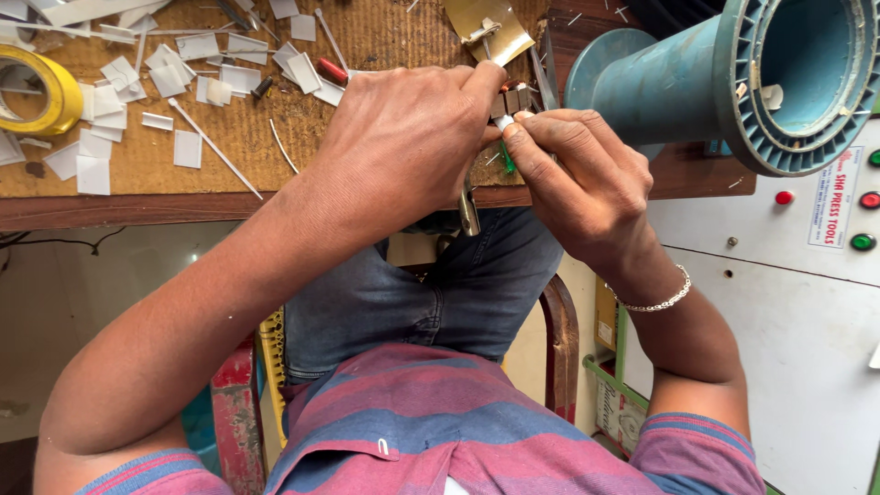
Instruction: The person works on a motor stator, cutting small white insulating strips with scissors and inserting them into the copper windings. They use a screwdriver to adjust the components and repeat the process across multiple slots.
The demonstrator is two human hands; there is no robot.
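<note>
My left hand point(403, 137) is closed around a small metal part point(510, 101) with dark blocks on it, held just above the front edge of the wooden bench point(247, 128). A metal stub point(468, 211) sticks down below that hand. My right hand point(577, 174) pinches a thin white sleeve with a green wire point(505, 156) against the same part. The two hands touch at the fingertips. A silver chain bracelet point(662, 301) is on my right wrist.
White paper scraps point(96, 147) and thin white sticks point(214, 147) litter the bench. A yellow tape roll point(46, 87) lies far left, a brass-coloured plate point(486, 27) at the top. A large teal spool point(733, 73) sits right, above a white panel with red and green buttons point(866, 220).
</note>
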